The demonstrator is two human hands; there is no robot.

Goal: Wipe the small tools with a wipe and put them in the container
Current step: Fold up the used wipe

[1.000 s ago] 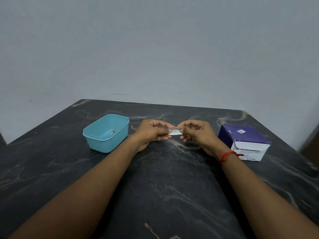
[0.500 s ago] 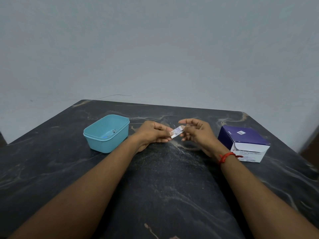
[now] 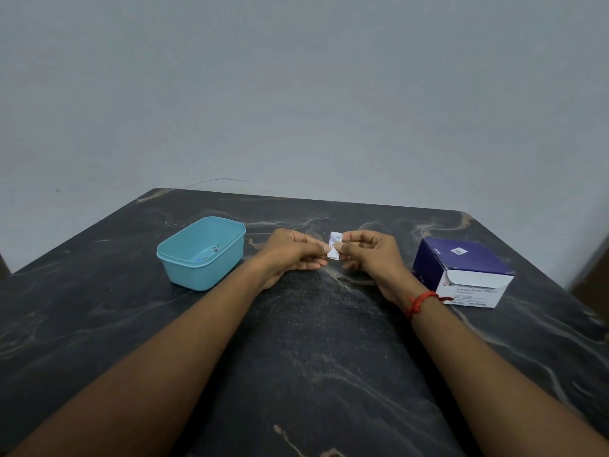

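Observation:
Both hands meet over the middle of the dark marble table (image 3: 313,341). A small white wipe packet (image 3: 334,245) with blue print stands upright between them. My left hand (image 3: 293,253) pinches its lower edge, and my right hand (image 3: 369,255) pinches it from the right side. A light blue plastic container (image 3: 201,253) stands to the left of my left hand. Inside it lies a small metal tool (image 3: 215,249) beside something blue. No other tool shows on the table.
A purple and white box of alcohol swabs (image 3: 464,272) stands to the right of my right hand, its flap at the front. A grey wall rises behind the table's far edge. A red thread (image 3: 420,300) circles my right wrist.
The packet lay flat between my fingers a second ago, then tilted, and now stands upright. My hands stay close together at the same spot.

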